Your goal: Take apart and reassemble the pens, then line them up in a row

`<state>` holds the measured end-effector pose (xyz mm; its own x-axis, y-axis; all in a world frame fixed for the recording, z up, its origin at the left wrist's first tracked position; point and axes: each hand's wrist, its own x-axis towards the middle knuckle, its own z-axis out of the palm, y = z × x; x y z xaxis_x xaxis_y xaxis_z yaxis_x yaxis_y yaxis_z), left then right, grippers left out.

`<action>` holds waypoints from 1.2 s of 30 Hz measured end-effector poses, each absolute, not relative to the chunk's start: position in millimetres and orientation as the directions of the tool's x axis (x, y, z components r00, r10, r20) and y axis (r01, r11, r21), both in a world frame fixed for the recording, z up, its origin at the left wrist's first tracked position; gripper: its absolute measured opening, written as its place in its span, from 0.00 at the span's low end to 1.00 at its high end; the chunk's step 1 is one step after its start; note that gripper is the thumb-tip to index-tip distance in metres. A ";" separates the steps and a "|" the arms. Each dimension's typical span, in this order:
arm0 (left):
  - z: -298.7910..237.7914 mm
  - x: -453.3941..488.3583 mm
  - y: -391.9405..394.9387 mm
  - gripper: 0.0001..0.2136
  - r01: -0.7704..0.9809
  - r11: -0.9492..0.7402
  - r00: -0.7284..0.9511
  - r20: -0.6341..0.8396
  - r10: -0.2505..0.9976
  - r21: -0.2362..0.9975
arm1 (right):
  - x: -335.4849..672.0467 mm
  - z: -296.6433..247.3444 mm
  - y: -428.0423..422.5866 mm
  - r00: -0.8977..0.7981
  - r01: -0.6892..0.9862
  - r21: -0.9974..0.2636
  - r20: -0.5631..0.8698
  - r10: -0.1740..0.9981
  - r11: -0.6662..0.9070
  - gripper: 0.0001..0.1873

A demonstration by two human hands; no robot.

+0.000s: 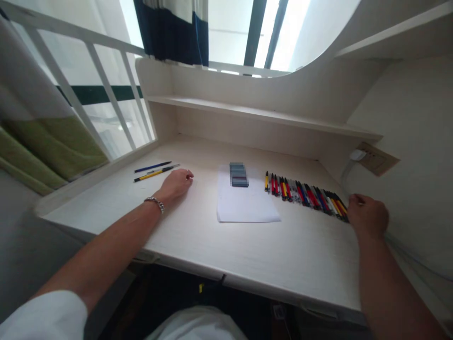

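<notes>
My left hand (178,183), with a chain bracelet (155,204) at its wrist, rests on the white desk with its fingers curled closed; no object shows sticking out of it. Just left of it lie a yellow-and-black pen (154,174) and a dark blue pen (153,167), roughly parallel; a greyish tip shows beside the hand. My right hand (368,216) is closed at the right end of a long row of pens (306,194) in red, yellow, blue, black and clear. Its fingertips are partly hidden, so what they pinch, if anything, cannot be made out.
A white sheet of paper (246,205) lies mid-desk with a dark, blurred rectangular object (239,174) on its upper part. Behind runs a raised shelf (247,112). A plug (357,154) with a cable sits in the right wall's socket. White railing (99,71) borders the left.
</notes>
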<state>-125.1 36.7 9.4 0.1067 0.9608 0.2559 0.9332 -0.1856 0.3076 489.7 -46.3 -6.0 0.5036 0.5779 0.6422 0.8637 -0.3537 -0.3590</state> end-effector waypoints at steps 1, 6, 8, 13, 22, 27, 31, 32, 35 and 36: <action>9.4 -145.1 36.8 0.16 0.957 -0.095 0.023 0.255 0.967 0.275 | 477.0 0.0 -46.8 0.467 0.884 -0.357 0.660 0.589 -0.302 0.23; 6.5 -227.6 31.5 0.18 0.955 0.208 -0.260 0.260 0.930 0.212 | 412.7 16.0 -42.2 0.300 0.940 -0.336 0.730 0.614 -0.059 0.23; 4.7 -243.4 30.0 0.19 0.945 0.248 -0.299 0.255 0.920 0.214 | 396.0 14.5 -38.4 0.241 0.947 -0.320 0.738 0.631 0.013 0.22; 6.2 -248.2 34.6 0.18 0.934 0.270 -0.313 0.168 0.935 0.235 | 373.6 8.6 -35.5 0.151 0.949 -0.301 0.694 0.704 0.093 0.21; 16.3 -248.1 44.7 0.16 0.962 0.226 -0.249 0.160 0.955 0.150 | 354.5 7.8 -36.4 0.056 0.941 -0.290 0.645 0.762 0.177 0.20; 15.6 -236.5 44.6 0.13 0.968 0.199 -0.215 0.096 0.972 0.151 | 329.3 2.5 -37.9 -0.003 0.917 -0.341 0.516 0.857 0.208 0.18; 13.3 -197.7 40.0 0.13 0.987 -0.017 -0.004 0.130 0.991 0.158 | 289.3 0.7 -38.3 -0.166 0.895 -0.350 0.315 0.934 0.278 0.15; 13.4 -183.6 38.9 0.13 0.983 -0.074 0.049 0.150 0.987 0.166 | 279.8 1.6 -36.7 -0.212 0.890 -0.343 0.269 0.940 0.299 0.15; 16.3 -132.7 35.1 0.12 0.941 -0.243 0.190 0.227 0.955 0.235 | 259.3 5.6 -27.8 -0.264 0.899 -0.317 0.163 0.951 0.304 0.14; 17.8 -113.7 33.3 0.12 0.919 -0.293 0.232 0.241 0.942 0.264 | 255.3 6.6 -24.2 -0.256 0.903 -0.319 0.136 0.957 0.287 0.13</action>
<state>-113.7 33.3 17.8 0.2316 0.9424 0.2414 0.9187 -0.2935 0.2643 255.3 -24.2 6.6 -0.2559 0.9571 0.1357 0.9033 0.2867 -0.3191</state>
